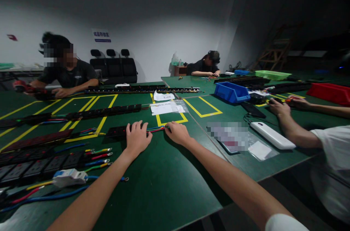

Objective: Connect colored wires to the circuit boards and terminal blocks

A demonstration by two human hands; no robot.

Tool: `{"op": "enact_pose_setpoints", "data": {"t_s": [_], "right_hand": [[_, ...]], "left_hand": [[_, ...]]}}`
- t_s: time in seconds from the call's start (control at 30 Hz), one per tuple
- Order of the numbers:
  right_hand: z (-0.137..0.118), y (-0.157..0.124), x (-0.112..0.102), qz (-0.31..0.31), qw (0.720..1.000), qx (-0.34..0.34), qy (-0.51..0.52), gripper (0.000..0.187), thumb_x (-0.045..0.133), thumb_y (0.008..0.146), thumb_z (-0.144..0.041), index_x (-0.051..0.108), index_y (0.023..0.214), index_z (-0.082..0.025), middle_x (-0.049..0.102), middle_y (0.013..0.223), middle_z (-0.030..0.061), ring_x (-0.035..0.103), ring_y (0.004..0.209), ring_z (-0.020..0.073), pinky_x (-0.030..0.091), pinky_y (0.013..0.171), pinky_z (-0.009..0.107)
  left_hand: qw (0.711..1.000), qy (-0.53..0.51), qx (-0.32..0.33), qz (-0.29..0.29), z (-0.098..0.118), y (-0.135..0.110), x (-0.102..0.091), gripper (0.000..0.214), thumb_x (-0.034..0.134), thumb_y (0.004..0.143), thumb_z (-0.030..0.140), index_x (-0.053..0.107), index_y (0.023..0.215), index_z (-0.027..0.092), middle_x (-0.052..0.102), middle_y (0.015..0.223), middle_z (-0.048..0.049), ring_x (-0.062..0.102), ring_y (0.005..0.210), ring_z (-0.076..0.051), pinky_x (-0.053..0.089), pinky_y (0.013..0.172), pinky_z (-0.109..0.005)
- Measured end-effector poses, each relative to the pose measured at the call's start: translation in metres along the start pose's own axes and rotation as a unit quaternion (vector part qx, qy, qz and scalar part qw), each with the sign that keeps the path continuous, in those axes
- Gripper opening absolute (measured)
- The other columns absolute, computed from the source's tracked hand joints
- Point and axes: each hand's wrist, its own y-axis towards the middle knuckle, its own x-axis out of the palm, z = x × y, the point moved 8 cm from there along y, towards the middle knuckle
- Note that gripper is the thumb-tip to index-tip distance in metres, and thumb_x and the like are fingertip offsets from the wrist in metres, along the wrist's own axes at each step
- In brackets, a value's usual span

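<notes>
My left hand [138,139] lies over the right end of a short black socket module [116,132], its fingers curled across it. Coloured wires [155,128], blue, green and red among them, run from that end to the right. My right hand [177,132] has its fingertips closed around the far ends of these wires; the tips themselves are hidden. Left of the module lie more wires [89,132] from a dark reddish strip [38,140]. Nearer to me rest black socket strips [41,167] with ring-terminal wires and a white breaker [69,177].
Yellow tape outlines [202,114] mark the green table. Beyond my hands lie paper labels [164,108] and long black strips [106,112]. To the right are a blue bin [232,92], a phone [226,138] and a white power bank [272,135]. A co-worker's hands [280,107] work at the right; two people sit opposite.
</notes>
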Motion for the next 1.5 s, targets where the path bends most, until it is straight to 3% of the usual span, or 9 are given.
{"op": "enact_pose_setpoints", "data": {"t_s": [0.4, 0.63, 0.83, 1.23, 1.5], "right_hand": [[-0.0016, 0.0007, -0.0003, -0.01, 1.0, -0.004, 0.006, 0.033, 0.037, 0.102, -0.038, 0.063, 0.115, -0.024, 0.07, 0.118, 0.0082, 0.065, 0.106, 0.0221, 0.044, 0.082, 0.03], [-0.0001, 0.0008, -0.0004, -0.003, 1.0, 0.013, 0.016, 0.036, 0.038, 0.102, -0.04, 0.051, 0.132, -0.025, 0.071, 0.118, 0.0083, 0.067, 0.1, 0.0236, 0.044, 0.078, 0.032], [-0.0021, 0.0004, -0.0007, -0.009, 1.0, -0.004, 0.006, 0.032, 0.037, 0.101, -0.037, 0.062, 0.117, -0.025, 0.071, 0.118, 0.0072, 0.066, 0.104, 0.0229, 0.044, 0.078, 0.03], [0.0009, 0.0006, -0.0007, -0.007, 1.0, 0.02, 0.008, 0.036, 0.038, 0.101, -0.039, 0.053, 0.13, -0.025, 0.072, 0.116, 0.0079, 0.068, 0.1, 0.0233, 0.044, 0.077, 0.031], [-0.0016, -0.0006, -0.0011, -0.025, 1.0, 0.005, 0.003, 0.032, 0.036, 0.102, -0.038, 0.061, 0.119, -0.025, 0.071, 0.121, 0.0075, 0.066, 0.108, 0.0229, 0.044, 0.081, 0.031]], "left_hand": [[1.0, -0.003, 0.006, -0.001, -0.002, -0.0003, 0.0022, 0.044, 0.049, 0.092, 0.037, 0.065, 0.128, 0.018, 0.059, 0.139, -0.0162, 0.05, 0.129, -0.035, 0.031, 0.113, -0.061], [1.0, -0.001, 0.006, 0.003, -0.0029, 0.0, 0.0031, 0.044, 0.048, 0.092, 0.037, 0.065, 0.128, 0.018, 0.06, 0.138, -0.016, 0.051, 0.129, -0.035, 0.031, 0.113, -0.061], [1.0, 0.006, 0.006, 0.009, -0.0017, -0.0007, 0.0024, 0.043, 0.048, 0.092, 0.037, 0.066, 0.127, 0.018, 0.06, 0.137, -0.016, 0.051, 0.128, -0.034, 0.03, 0.113, -0.06], [1.0, -0.001, 0.006, 0.009, -0.0023, -0.0012, 0.0039, 0.043, 0.047, 0.092, 0.036, 0.066, 0.127, 0.018, 0.06, 0.138, -0.0164, 0.05, 0.129, -0.035, 0.029, 0.113, -0.061], [1.0, -0.006, -0.001, -0.003, -0.0006, -0.0005, 0.0003, 0.043, 0.048, 0.092, 0.037, 0.066, 0.127, 0.019, 0.06, 0.138, -0.0158, 0.05, 0.129, -0.035, 0.029, 0.114, -0.06]]}}
